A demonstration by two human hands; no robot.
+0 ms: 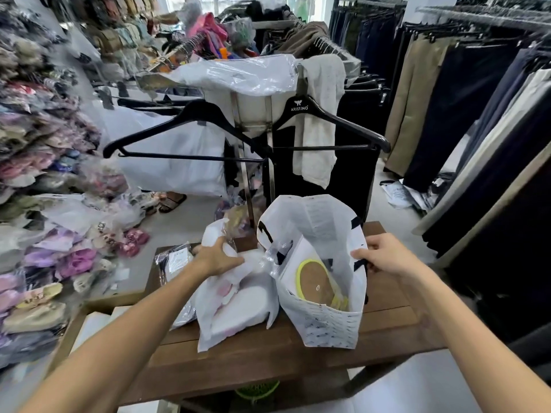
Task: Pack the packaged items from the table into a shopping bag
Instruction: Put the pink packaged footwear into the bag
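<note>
A white shopping bag [325,320] with black handles stands open on the wooden table [268,350]. Inside it lies a packaged item with a brown sole and a yellow rim [316,286]. My right hand [384,256] grips the bag's right rim at the black handle and holds it open. My left hand [216,257] is closed on the top of a white plastic-wrapped package [235,296] that leans against the bag's left side. Another clear-wrapped package [173,262] lies flat on the table behind my left hand.
A metal rack post with two black hangers [247,138] rises just behind the table. Piles of packaged slippers [59,257] fill the floor and shelves at left. Racks of trousers [477,114] stand at right. A green basket [258,389] sits under the table.
</note>
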